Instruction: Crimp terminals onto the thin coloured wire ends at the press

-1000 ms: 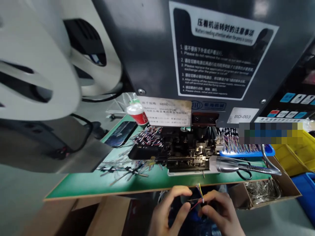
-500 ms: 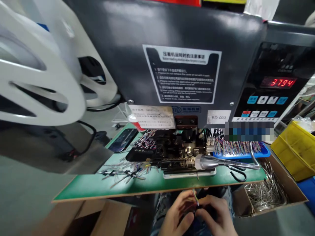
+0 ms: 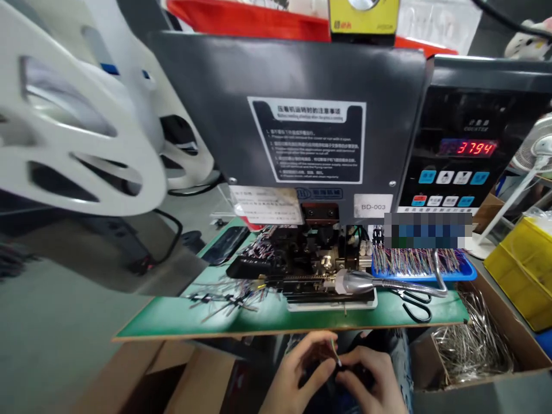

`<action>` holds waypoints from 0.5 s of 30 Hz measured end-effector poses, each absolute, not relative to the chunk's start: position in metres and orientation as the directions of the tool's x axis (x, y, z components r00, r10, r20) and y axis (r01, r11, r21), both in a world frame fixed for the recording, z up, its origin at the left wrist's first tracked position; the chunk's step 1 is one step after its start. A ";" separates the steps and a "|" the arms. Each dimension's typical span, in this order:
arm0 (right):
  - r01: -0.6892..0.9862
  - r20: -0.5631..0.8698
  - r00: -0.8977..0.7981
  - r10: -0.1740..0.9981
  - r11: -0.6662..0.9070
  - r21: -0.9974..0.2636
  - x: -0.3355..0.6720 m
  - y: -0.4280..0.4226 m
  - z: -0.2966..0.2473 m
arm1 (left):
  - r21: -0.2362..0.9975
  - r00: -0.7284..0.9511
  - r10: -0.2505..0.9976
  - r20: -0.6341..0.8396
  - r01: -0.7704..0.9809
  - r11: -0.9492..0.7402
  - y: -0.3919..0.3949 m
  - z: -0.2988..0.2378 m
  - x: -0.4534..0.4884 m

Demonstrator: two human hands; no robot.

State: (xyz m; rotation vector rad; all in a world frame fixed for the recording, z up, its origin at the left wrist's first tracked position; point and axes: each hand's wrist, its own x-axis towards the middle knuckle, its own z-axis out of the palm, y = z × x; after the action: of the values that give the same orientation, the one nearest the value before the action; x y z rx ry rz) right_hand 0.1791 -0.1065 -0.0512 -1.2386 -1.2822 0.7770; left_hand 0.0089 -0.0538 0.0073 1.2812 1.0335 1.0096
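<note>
Item: one slim bundle of thin multicoloured insulated wires (image 3: 335,353), light, limp and best gripped close to its end, pinched between my nearly closed left hand (image 3: 297,376) and right hand (image 3: 366,376), just below the green-topped bench (image 3: 164,325).

Even indoor light, warped frame edges, glare on the chrome lamp (image 3: 356,282).

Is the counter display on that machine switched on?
On: the counter display is lit, showing red digits that read 3794.
</note>
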 end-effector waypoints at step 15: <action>0.135 0.258 -0.009 0.966 0.257 -0.957 0.162 -0.057 -0.010 | 0.980 0.255 0.956 0.148 -0.164 -0.108 -0.018 0.018 -0.004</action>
State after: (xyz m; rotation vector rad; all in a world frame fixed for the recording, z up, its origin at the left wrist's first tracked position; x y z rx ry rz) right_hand 0.1620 -0.0568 -0.0096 -1.1121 -1.4122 0.9402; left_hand -0.0039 -0.0180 0.0185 1.3062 0.8383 1.1661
